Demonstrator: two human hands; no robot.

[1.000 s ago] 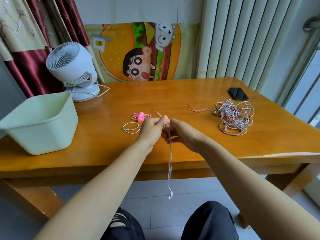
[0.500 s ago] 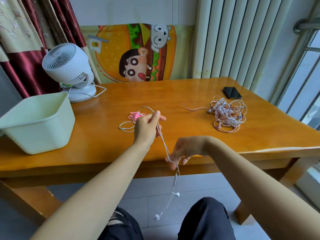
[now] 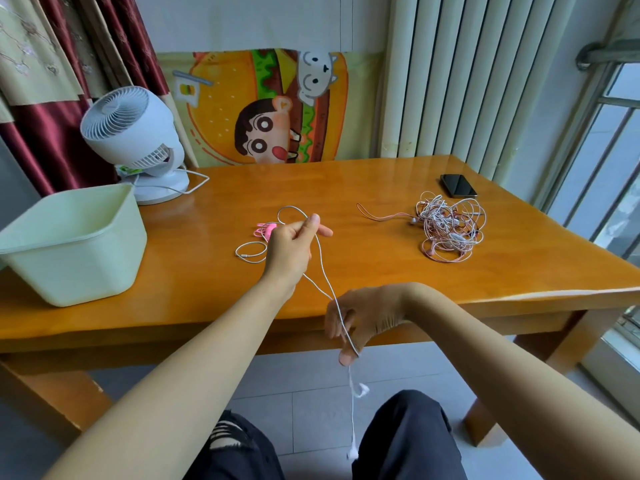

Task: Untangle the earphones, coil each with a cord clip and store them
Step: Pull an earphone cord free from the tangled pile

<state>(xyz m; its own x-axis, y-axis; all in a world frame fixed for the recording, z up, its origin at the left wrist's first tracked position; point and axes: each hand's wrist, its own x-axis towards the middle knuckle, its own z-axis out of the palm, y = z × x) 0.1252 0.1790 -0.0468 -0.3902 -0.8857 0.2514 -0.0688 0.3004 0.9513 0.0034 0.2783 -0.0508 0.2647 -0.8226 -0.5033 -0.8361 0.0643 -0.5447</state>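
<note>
Left grip [image 3: 289,245] raised, pinching; right grip [image 3: 363,315] lower, fingers curled.

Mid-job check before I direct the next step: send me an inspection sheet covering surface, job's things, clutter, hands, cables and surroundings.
Surface: glossy wooden table.
Job's things: white earphone stretched between both hands, buds dangling below the table edge, other end looped on the table; pink cord clip behind the left hand; tangled earphones at right; pale green bin at left.
Clutter: phone beyond the tangle; fan at back left.
Hands: left hand pinches the cord above the table; right hand grips it at the near edge.
Cables: fan cable lying on the table.
Surroundings: curtain, cartoon cloth, window.
</note>
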